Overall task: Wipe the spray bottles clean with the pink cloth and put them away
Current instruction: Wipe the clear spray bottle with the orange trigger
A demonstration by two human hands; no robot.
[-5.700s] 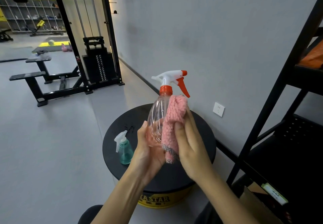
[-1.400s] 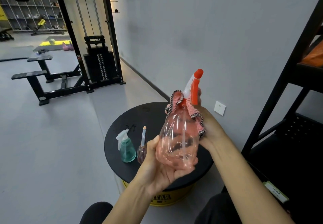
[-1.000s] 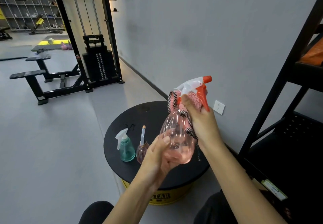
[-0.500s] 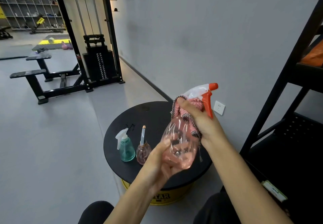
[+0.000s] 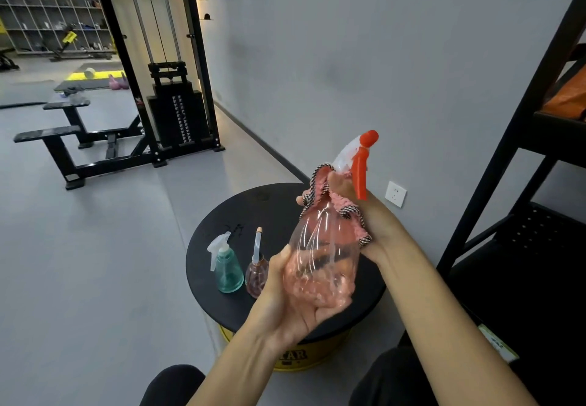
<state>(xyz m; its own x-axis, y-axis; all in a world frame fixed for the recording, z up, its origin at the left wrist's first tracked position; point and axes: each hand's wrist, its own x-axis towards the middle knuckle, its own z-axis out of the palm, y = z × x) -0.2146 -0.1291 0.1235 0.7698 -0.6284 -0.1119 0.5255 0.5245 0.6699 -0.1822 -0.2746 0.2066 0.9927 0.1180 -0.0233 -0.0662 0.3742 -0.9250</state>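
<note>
A clear pink spray bottle (image 5: 323, 253) with a white and orange trigger head is held up over the round black table (image 5: 241, 215). My left hand (image 5: 295, 304) cups its base from below. My right hand (image 5: 364, 212) grips the pink cloth (image 5: 347, 210) wrapped round the bottle's neck, just under the trigger. On the table behind stand a small teal spray bottle (image 5: 226, 266) and a small pink bottle (image 5: 256, 274) with a long thin nozzle, both upright and close together.
A black metal shelf rack (image 5: 520, 158) stands at the right, with an orange item on an upper shelf. The grey wall with a socket (image 5: 395, 194) is just behind the table. A cable weight machine (image 5: 172, 111) and benches stand far left on the grey floor.
The bottle has turned in my hands, so its trigger now points towards me and upward. My right hand with the cloth has stayed at the neck; my left hand now cups the base more fully.
</note>
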